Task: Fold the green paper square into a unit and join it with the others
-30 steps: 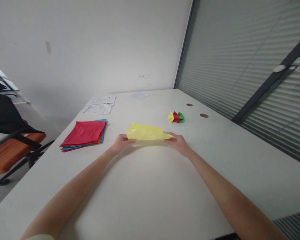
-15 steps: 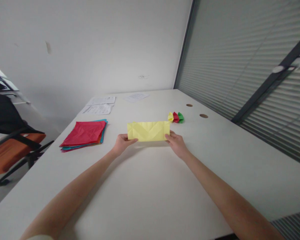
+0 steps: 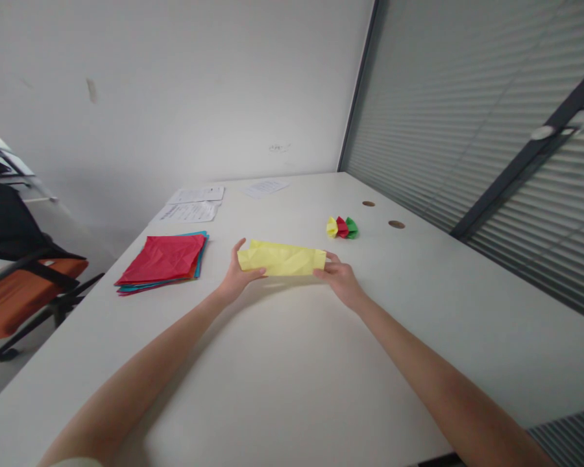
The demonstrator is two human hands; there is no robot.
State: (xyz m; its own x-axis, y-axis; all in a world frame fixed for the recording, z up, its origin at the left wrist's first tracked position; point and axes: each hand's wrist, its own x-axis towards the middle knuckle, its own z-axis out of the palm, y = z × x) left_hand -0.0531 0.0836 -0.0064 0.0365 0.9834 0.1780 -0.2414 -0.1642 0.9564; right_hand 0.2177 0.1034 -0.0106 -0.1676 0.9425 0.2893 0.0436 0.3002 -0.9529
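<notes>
A creased yellow paper sheet (image 3: 282, 259) is folded into a long strip and held just above the white table (image 3: 292, 363). My left hand (image 3: 237, 275) pinches its left end, thumb in front and a finger raised behind the edge. My right hand (image 3: 339, 279) grips the right end with closed fingers. Both arms reach forward from the near edge of the table.
A stack of coloured sheets with a red one on top (image 3: 164, 261) lies to the left. Three small folded pieces, yellow, red and green (image 3: 342, 227), sit at the back right near two round cable holes (image 3: 396, 224). Printed papers (image 3: 193, 204) lie farther back. An orange chair (image 3: 22, 288) stands left of the table.
The yellow sheet went from a tilted, partly folded shape to an upright rectangle, and now leans back and looks narrower. Both hands have shifted slightly left with it.
</notes>
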